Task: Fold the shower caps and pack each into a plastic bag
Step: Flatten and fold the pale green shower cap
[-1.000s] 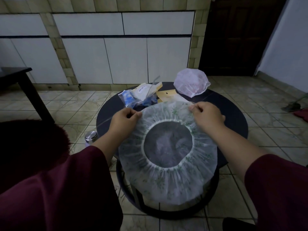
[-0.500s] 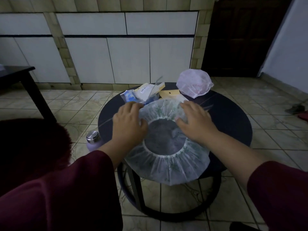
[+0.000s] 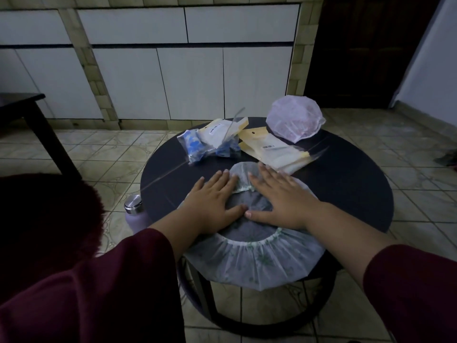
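Both hands lay flat on the shower cap (image 3: 249, 264), fingers straight and spread, gripping nothing. The left hand (image 3: 212, 205) pressed the cap's left side, with its outer fingers reaching onto the dark round tabletop (image 3: 351, 184). The right hand (image 3: 282, 199) pressed the right side, and the two thumbs nearly met over the cap's open middle. The cap lay opening-up at the near edge of the tabletop, its near part hanging over the rim. Beyond the hands lay a stack of plastic bags (image 3: 272, 151), with packed blue caps in bags (image 3: 197, 147) to their left. A second, pinkish cap (image 3: 295, 118) sat at the far edge. A metal-lidded bottle (image 3: 134, 212) stood on the floor left of the table.
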